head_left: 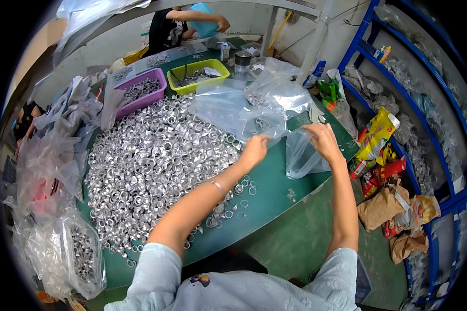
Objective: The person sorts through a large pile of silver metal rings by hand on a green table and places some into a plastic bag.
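Note:
A large heap of silvery metal rings [155,155] covers the left and middle of the green table [267,192]. My left hand [255,150] is closed at the right edge of the heap, its fingers pinching the edge of a clear plastic bag [275,122] with a few metal pieces inside. To the right, my right hand [323,141] is closed on a second clear plastic bag [302,158], which hangs flat over the table beneath the fingers and looks empty. Between my hands the bags' edges come close together; whether they touch is unclear.
Behind the heap stand a purple bin [162,97] and a lime-green bin [224,72] with metal parts. Stuffed plastic bags [52,228] line the left side. A blue shelf rack [425,124] and paper bags [381,210] stand right. A person [166,31] works across the table holding something blue.

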Available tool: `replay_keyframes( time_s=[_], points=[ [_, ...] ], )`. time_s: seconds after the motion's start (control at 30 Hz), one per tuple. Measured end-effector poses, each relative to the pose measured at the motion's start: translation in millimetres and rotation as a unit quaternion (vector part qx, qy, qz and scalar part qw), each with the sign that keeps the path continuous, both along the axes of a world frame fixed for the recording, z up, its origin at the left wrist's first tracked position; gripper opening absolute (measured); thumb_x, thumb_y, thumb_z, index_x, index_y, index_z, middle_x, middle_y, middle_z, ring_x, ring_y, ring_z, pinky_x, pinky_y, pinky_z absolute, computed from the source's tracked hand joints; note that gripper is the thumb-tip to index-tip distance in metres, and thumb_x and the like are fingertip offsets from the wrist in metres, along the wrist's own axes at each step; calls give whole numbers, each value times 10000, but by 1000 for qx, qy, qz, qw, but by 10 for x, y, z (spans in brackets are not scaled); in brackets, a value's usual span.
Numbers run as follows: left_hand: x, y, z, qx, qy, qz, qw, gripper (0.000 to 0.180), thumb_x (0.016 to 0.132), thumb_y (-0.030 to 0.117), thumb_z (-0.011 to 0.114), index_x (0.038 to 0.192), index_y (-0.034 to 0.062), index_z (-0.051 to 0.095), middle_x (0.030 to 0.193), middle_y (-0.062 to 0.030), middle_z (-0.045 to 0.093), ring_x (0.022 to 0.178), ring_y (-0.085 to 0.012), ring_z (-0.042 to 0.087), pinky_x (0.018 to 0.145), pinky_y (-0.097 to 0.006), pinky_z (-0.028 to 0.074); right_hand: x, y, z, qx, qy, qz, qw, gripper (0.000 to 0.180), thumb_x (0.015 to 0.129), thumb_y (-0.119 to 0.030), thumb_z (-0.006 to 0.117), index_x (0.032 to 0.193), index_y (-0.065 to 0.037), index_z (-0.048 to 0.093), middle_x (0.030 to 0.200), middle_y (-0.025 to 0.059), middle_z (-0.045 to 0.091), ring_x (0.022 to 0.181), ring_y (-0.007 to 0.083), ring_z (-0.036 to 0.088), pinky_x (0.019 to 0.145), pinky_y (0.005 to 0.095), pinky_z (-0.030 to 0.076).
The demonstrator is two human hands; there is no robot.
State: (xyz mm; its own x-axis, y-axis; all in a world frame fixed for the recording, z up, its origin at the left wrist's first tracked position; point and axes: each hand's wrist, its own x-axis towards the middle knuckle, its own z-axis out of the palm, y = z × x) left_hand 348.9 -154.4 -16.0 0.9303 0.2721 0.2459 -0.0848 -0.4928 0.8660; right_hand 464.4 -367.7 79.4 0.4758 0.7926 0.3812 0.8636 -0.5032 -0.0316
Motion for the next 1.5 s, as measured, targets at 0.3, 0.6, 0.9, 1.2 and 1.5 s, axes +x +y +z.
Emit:
replay_keyframes(
  time_s=[0.3,0.6,0.9,1.2,1.5],
  points=[
    [-275,-261,129,-15,-23,25,999,572,824,48,536,1331,-106,320,1276,-312,464,1205,-406,459,1037,-391,355,-370,-119,-6,111,-60,-92,988,1030,561,-166,839,1420,-91,276,1316,199,398,1214,365,382,1004,428,291],
    [-1964,102,2,279,5,-39,960,327,858,81,556,1167,-25,542,1299,-226,449,1240,-380,403,1055,-477,305,-1802,129,-749,149,366,70,916,221,778,-61,680,985,5,645,879,121,644,775,223,605,726,317,465],
    [-2323,131,-111,307,53,-29,950,288,835,105,607,1116,41,587,1274,-165,468,1265,-337,397,1061,-534,278,-1369,1224,-1105,212,198,17,957,323,777,-15,629,1092,-11,562,1077,156,576,910,320,554,797,390,446],
    [-2739,274,-93,259,57,-10,964,224,780,-1,603,1004,-10,600,1251,-172,502,1207,-351,469,1057,-531,307,-1584,910,-1119,160,357,47,919,153,732,25,661,870,8,597,972,140,572,883,324,548,786,377,442],
    [-2389,232,-32,229,10,71,971,218,796,16,625,1009,-8,585,1183,-155,526,1096,-355,496,926,-440,393,-1566,1243,-960,42,145,64,986,172,717,-104,707,866,-48,642,961,68,559,928,256,488,781,373,353]
  ],
)
